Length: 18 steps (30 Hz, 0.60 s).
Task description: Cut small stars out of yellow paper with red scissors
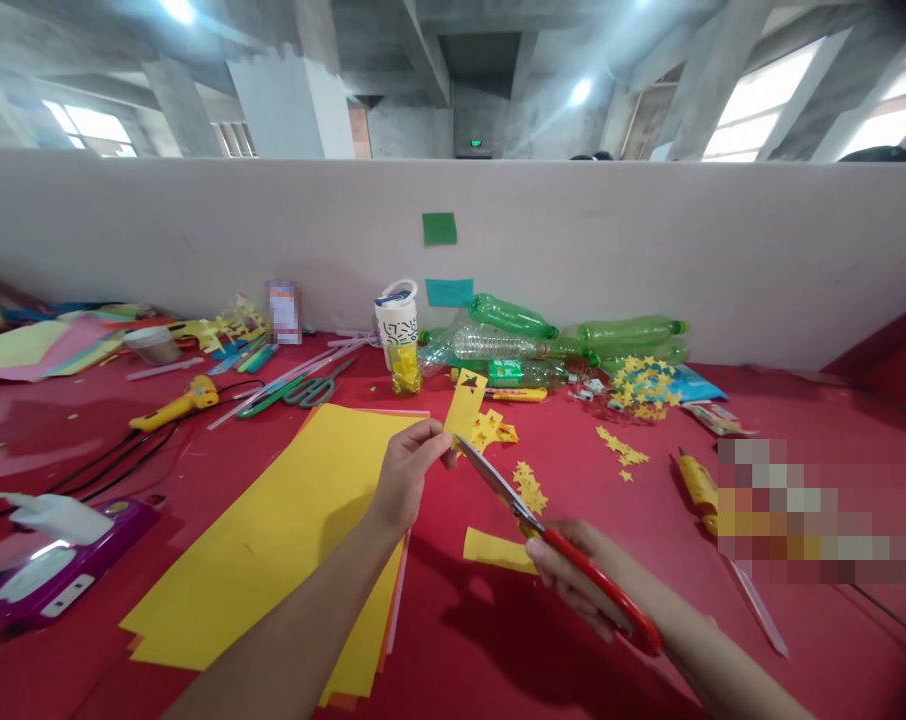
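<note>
My left hand pinches a narrow strip of yellow paper that has a star-shaped hole near its top. In my right hand is a pair of red-handled scissors, whose blade tips reach the strip beside my left fingertips. Yellow scraps with star cut-outs lie just behind the strip. Small yellow paper stars are heaped to the right of the blades. Another plain yellow strip rests below the scissors. Under my left forearm spreads a stack of yellow sheets, with orange edges showing beneath.
Green plastic bottles lie along the white partition. A patterned cup stands left of them. Green scissors, a yellow glue gun and a purple power strip are on the left; another glue gun is on the right.
</note>
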### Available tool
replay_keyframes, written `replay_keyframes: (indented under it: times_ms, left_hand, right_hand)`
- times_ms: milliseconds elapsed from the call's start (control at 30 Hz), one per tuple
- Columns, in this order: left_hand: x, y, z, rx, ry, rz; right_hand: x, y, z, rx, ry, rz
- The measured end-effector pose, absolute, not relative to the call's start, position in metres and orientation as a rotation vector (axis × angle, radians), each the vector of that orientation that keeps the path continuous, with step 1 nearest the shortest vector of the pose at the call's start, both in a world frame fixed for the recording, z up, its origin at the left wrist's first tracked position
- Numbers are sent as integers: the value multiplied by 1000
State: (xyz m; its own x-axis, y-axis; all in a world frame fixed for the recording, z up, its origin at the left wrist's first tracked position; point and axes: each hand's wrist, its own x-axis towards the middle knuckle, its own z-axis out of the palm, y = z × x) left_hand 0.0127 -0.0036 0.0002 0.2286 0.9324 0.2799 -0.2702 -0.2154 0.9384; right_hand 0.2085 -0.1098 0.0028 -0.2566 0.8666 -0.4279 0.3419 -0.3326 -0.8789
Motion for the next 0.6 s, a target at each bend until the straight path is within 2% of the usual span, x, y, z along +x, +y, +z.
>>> replay_keyframes:
  times_ms: [600]
  left_hand:
    - [19,-11,-4,1345,720,1257]
  right_hand:
    - [204,-113,-6,-1449,-1426,1624]
